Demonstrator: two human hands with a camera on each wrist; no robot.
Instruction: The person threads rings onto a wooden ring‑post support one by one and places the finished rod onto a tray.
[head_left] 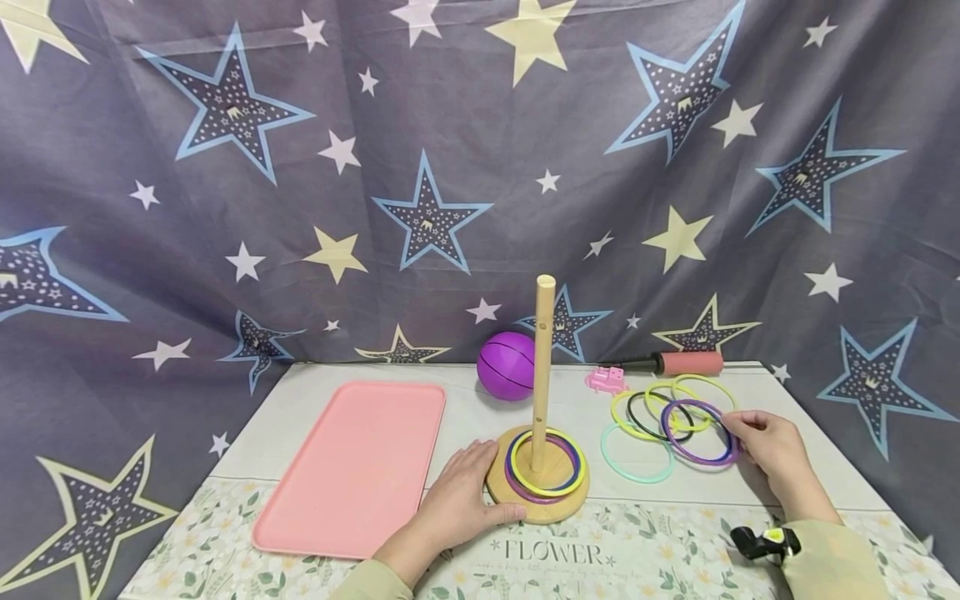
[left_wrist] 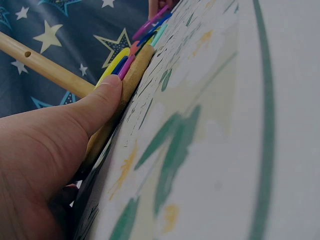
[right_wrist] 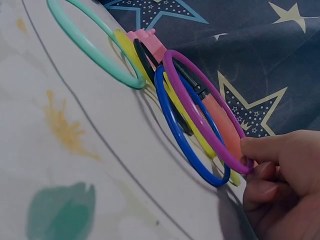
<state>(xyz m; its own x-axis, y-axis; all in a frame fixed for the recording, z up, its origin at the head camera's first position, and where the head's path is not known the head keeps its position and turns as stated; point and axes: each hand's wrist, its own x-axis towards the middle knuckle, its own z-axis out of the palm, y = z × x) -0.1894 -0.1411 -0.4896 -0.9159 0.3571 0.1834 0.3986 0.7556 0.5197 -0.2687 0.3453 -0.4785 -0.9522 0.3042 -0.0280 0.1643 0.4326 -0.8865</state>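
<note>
My left hand (head_left: 457, 496) grips the rim of a round wooden base (head_left: 551, 513), thumb at the front edge. An upright wooden pole (head_left: 542, 367) rises from this base. Yellow, blue and purple rings encircle the pole's foot, the yellow ring (left_wrist: 107, 71) on top. On the right, my right hand (head_left: 771, 454) pinches a purple ring (right_wrist: 167, 65) between thumb and finger, tilted up. A blue ring (right_wrist: 167, 115) is close beside it, over the other loose rings. My left hand's other fingers are hidden in the left wrist view.
Several loose rings lie together, including a black ring (right_wrist: 140, 52) and a mint ring (right_wrist: 92, 55). Behind them are a pink toy (head_left: 607, 380) and a red-handled pump (head_left: 688, 363). A purple ball (head_left: 506, 367) stands behind the pole. A pink tray (head_left: 352, 467) lies left.
</note>
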